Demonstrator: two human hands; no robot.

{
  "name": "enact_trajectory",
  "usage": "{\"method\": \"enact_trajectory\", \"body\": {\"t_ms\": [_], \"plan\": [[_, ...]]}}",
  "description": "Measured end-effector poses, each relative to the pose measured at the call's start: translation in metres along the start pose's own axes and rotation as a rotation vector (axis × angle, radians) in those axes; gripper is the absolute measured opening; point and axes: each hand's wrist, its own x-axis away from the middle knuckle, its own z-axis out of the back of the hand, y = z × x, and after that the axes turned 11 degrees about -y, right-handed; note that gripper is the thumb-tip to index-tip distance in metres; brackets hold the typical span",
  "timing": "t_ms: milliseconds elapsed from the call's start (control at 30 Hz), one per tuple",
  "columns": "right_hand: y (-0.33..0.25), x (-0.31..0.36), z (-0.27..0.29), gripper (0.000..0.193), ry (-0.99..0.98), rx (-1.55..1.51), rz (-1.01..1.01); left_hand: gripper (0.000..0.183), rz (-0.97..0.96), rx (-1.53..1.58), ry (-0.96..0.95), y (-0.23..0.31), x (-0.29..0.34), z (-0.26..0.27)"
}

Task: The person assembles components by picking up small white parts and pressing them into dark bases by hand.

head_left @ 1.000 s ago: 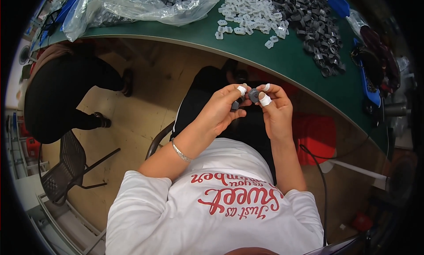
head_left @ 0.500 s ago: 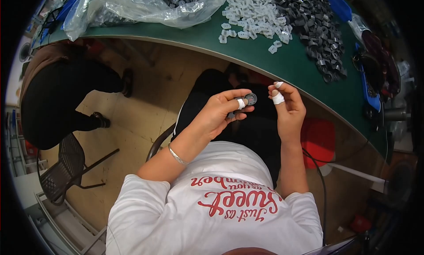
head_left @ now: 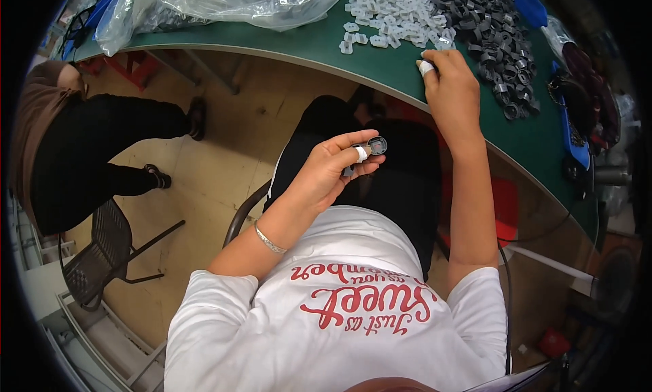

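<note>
In my left hand (head_left: 333, 168), held above my lap, is a small round dark grey plastic part (head_left: 377, 145) with a raised rim. Thumb and fingers pinch it, its hollow side facing up; a second grey bit shows under the fingers. My right hand (head_left: 454, 86) is over the table at the near edge of a pile of small white plastic pieces (head_left: 390, 15). Its fingers are bent, with thumb and index close together; whatever lies between them is hidden. White tape wraps both thumbs and the right index fingertip.
A heap of dark ring-shaped parts (head_left: 506, 59) lies right of the white pieces on the green table (head_left: 401, 69). A clear plastic bag (head_left: 224, 8) sits at the far left. Blue trays (head_left: 577, 147) line the right. Another person (head_left: 88, 140) is at left, near a chair (head_left: 102, 253).
My right hand has moved from beside my left hand, up and forward to the white pieces on the table. My left hand keeps the round part, shifted slightly.
</note>
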Motion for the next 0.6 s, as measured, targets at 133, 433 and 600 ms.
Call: {"method": "enact_trajectory", "body": {"t_ms": [133, 433, 600], "plan": [[-0.005, 0.002, 0.011, 0.015, -0.101, -0.321, -0.235, 0.037, -0.005, -0.048, 0.0, 0.0, 0.001, 0.001], [-0.051, 0.089, 0.009, 0.014, -0.359, -1.07, -0.341, 0.038, -0.157, -0.199, 0.042, -0.012, -0.004, -0.003], [-0.053, 0.099, -0.002, 0.013, -0.312, -1.009, -0.363, 0.038, -0.166, -0.256, 0.095, -0.019, -0.004, -0.005]]}}
